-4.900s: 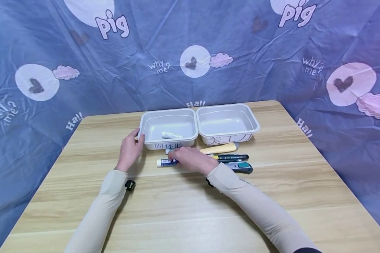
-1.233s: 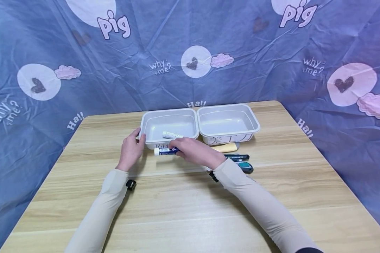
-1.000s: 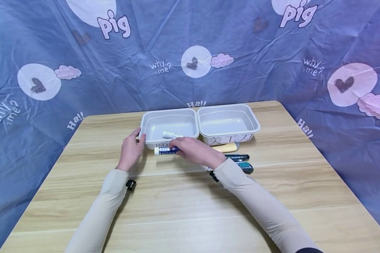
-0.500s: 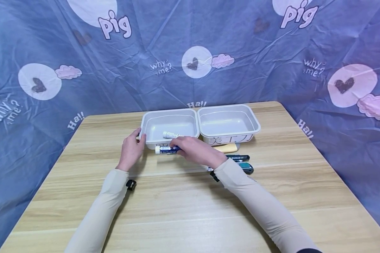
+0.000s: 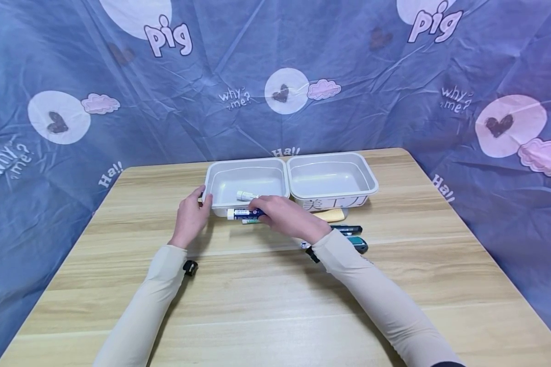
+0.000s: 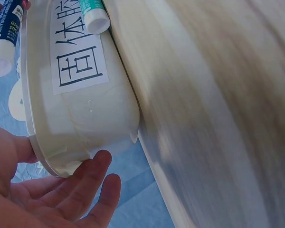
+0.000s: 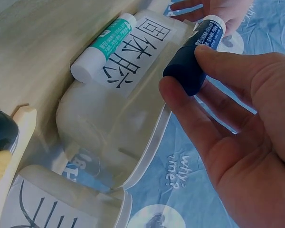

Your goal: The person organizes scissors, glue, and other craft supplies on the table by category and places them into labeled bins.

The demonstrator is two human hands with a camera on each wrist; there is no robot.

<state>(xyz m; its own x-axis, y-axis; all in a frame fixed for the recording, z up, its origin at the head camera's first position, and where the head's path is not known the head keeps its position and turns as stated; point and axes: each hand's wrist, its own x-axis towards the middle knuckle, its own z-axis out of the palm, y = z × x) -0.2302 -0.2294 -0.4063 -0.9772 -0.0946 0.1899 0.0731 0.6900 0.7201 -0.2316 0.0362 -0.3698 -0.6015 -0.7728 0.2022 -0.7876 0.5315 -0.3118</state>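
Note:
My right hand [image 5: 288, 215] pinches a dark blue glue stick [image 7: 197, 54] with a white cap between thumb and fingers. It is lifted off the table, close to the front rim of the left white plastic box [image 5: 222, 181]. My left hand [image 5: 190, 216] grips that box at its left end, thumb at the rim and fingers against the outer wall. Inside the box lies a white glue stick [image 5: 246, 195], partly hidden by my right hand. A green-and-white glue stick [image 7: 111, 42] lies on the table against the box's labelled front.
A second white box [image 5: 330, 178] with a label stands right beside the first. In front of it lie a yellow-handled cutter [image 5: 334, 215], a black cutter [image 5: 350, 229] and a teal-and-dark cutter [image 5: 359, 244], partly behind my right arm. A printed blue cloth [image 5: 284, 127] hangs behind the table.
The blue glue stick, earlier on the table under my right hand, has been picked up and carried to the left box's front rim, rising slightly. My left hand has kept its hold.

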